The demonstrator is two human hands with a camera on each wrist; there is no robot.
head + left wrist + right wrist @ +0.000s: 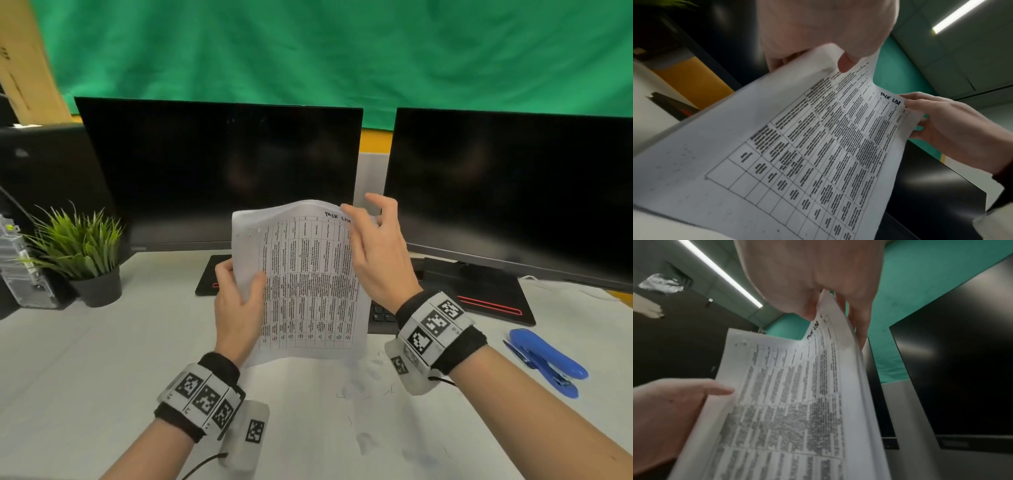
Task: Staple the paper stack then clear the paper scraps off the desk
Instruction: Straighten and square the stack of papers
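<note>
Here, above paper scraps [363, 383] at the worktop's [102, 359] near middle, the left hand [236, 301] pinches the paper stack's [305, 281] side and the right hand [376, 246] its top corner (seemingly squaring sheets for stapling), the blue stapler [544, 359] lying near the right edge.

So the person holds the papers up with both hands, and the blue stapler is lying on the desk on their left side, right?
Almost. Both hands do hold the paper stack up, but the head view shows the blue stapler on the desk on their right side, past the right hand, not beside the left hand.
</note>
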